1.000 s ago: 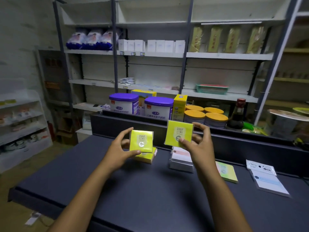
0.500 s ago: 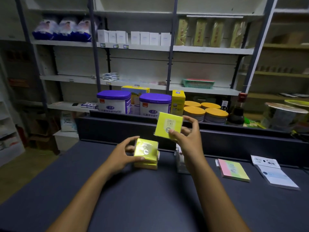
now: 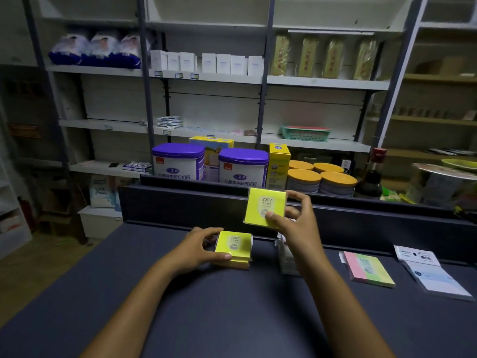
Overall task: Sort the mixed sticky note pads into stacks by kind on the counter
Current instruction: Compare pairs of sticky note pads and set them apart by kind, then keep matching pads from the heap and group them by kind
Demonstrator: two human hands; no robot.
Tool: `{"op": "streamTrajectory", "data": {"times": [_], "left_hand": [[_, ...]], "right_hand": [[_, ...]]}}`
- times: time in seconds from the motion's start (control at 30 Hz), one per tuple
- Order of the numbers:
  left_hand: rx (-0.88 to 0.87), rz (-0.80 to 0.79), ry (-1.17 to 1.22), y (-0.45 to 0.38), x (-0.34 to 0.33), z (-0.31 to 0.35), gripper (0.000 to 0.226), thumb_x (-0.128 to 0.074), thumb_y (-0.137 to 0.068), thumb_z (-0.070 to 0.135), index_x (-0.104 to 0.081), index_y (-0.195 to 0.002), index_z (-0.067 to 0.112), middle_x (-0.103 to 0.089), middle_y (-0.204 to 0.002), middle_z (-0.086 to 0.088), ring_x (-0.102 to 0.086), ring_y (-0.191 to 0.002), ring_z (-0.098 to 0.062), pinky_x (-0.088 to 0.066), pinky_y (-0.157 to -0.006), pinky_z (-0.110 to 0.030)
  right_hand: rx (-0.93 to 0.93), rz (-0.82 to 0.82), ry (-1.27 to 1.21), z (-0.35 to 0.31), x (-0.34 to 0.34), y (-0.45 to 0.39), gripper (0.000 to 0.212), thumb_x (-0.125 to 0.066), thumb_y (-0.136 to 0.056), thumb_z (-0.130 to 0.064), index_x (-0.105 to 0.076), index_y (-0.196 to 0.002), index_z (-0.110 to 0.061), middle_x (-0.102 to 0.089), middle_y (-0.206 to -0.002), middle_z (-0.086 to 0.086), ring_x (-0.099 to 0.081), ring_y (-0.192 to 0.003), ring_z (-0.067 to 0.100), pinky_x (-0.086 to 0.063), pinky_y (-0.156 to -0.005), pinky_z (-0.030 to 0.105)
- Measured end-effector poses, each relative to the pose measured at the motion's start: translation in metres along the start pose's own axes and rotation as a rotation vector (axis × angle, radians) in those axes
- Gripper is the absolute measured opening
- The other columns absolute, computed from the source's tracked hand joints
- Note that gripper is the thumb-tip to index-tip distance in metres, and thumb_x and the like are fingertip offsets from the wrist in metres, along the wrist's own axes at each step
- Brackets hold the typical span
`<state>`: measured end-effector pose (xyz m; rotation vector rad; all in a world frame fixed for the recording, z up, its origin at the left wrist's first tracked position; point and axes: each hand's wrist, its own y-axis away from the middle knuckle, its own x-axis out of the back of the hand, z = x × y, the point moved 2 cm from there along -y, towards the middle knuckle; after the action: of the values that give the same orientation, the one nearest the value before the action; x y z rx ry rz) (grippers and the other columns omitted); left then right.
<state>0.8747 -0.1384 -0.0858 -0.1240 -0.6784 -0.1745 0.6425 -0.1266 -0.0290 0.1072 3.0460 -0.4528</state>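
Left hand (image 3: 198, 248) grips yellow stack (image 3: 233, 250); right hand (image 3: 296, 223) pinches yellow pad (image 3: 265, 206)

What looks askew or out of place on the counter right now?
Nothing is damaged or spilled. The yellow stack under the left hand is slightly uneven, its top pad offset from those below. The right hand holds another yellow pad tilted in the air. The pink-green pad lies flat, alone.

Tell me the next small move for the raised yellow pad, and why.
Probably lower the right hand and its yellow 2207 pad onto the yellow stack the left hand grips: same colour and print, so same kind.
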Motion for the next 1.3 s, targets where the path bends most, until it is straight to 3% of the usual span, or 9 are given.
{"op": "streamTrajectory", "data": {"times": [0.17,0.27,0.37,0.43,0.5,0.63,0.8,1.0,1.3], "left_hand": [[0.005,-0.071,-0.003,-0.004,0.009,0.002,0.087,-0.080,-0.074,0.043,-0.036,-0.148,0.030,-0.040,-0.132,0.001,-0.046,-0.116,-0.008,-0.037,-0.095,-0.018],[-0.020,0.131,0.078,-0.014,0.025,0.002,0.070,-0.076,-0.078,0.044,-0.048,-0.140,0.026,-0.052,-0.124,0.000,-0.057,-0.105,-0.009,-0.047,-0.089,-0.021],[-0.062,0.432,-0.270,-0.017,0.043,-0.002,0.048,-0.067,-0.088,0.040,-0.056,-0.132,0.022,-0.058,-0.114,0.004,-0.060,-0.099,-0.011,-0.053,-0.084,-0.029],[-0.099,0.500,-0.540,-0.012,0.045,0.000,0.044,-0.060,-0.092,0.043,-0.053,-0.132,0.027,-0.056,-0.119,0.006,-0.057,-0.106,-0.012,-0.051,-0.085,-0.030],[-0.121,0.511,-0.650,-0.009,0.044,0.002,0.044,-0.056,-0.094,0.045,-0.050,-0.133,0.028,-0.055,-0.124,0.005,-0.055,-0.111,-0.013,-0.048,-0.089,-0.030],[-0.127,0.520,-0.675,-0.007,0.040,0.003,0.042,-0.056,-0.094,0.043,-0.052,-0.132,0.028,-0.057,-0.125,0.005,-0.055,-0.113,-0.013,-0.045,-0.092,-0.030],[-0.130,0.510,-0.670,-0.005,0.039,0.001,0.037,-0.056,-0.095,0.041,-0.055,-0.129,0.028,-0.058,-0.125,0.007,-0.057,-0.112,-0.012,-0.045,-0.093,-0.030],[-0.133,0.509,-0.653,-0.004,0.040,0.000,0.034,-0.056,-0.095,0.039,-0.057,-0.127,0.027,-0.059,-0.123,0.008,-0.057,-0.109,-0.010,-0.045,-0.093,-0.030],[-0.120,0.491,-0.624,-0.001,0.039,-0.001,0.031,-0.056,-0.095,0.036,-0.059,-0.125,0.027,-0.060,-0.122,0.008,-0.058,-0.110,-0.012,-0.047,-0.089,-0.029]], "right_hand": [[-0.020,0.004,0.067,0.010,0.002,-0.004,0.050,-0.076,-0.084,-0.009,-0.048,-0.123,-0.023,-0.074,-0.100,0.007,-0.075,-0.089,0.015,-0.060,-0.077,0.032],[-0.016,0.011,0.127,0.015,0.004,-0.006,0.043,-0.074,-0.087,-0.011,-0.049,-0.120,-0.021,-0.077,-0.092,0.009,-0.075,-0.085,0.017,-0.059,-0.075,0.033],[-0.030,0.003,0.137,0.019,0.002,-0.003,0.043,-0.073,-0.088,-0.011,-0.049,-0.120,-0.024,-0.076,-0.092,0.007,-0.075,-0.083,0.016,-0.057,-0.068,0.028],[-0.003,-0.011,0.191,0.019,-0.001,-0.002,0.045,-0.074,-0.087,-0.012,-0.050,-0.120,-0.029,-0.072,-0.099,0.001,-0.073,-0.088,0.014,-0.055,-0.063,0.023],[0.025,-0.034,0.260,0.022,-0.006,-0.001,0.040,-0.076,-0.086,-0.013,-0.056,-0.115,-0.031,-0.066,-0.104,-0.003,-0.069,-0.092,0.013,-0.056,-0.065,0.025],[0.003,-0.083,0.296,0.032,-0.020,0.001,0.016,-0.078,-0.084,-0.014,-0.068,-0.091,-0.024,-0.069,-0.097,0.004,-0.072,-0.087,0.018,-0.062,-0.076,0.041],[-0.030,-0.085,0.362,0.046,-0.035,0.001,0.018,-0.085,-0.077,-0.023,-0.072,-0.089,-0.027,-0.071,-0.096,0.004,-0.072,-0.085,0.020,-0.061,-0.077,0.046],[0.015,-0.057,0.568,0.052,-0.040,0.003,0.022,-0.084,-0.076,-0.036,-0.068,-0.091,-0.031,-0.068,-0.098,-0.002,-0.067,-0.091,0.012,-0.058,-0.080,0.039],[0.147,-0.072,0.911,0.056,-0.043,0.007,0.020,-0.070,-0.085,-0.050,-0.065,-0.100,-0.036,-0.046,-0.094,-0.007,-0.056,-0.095,0.014,-0.052,-0.082,0.031]]}}
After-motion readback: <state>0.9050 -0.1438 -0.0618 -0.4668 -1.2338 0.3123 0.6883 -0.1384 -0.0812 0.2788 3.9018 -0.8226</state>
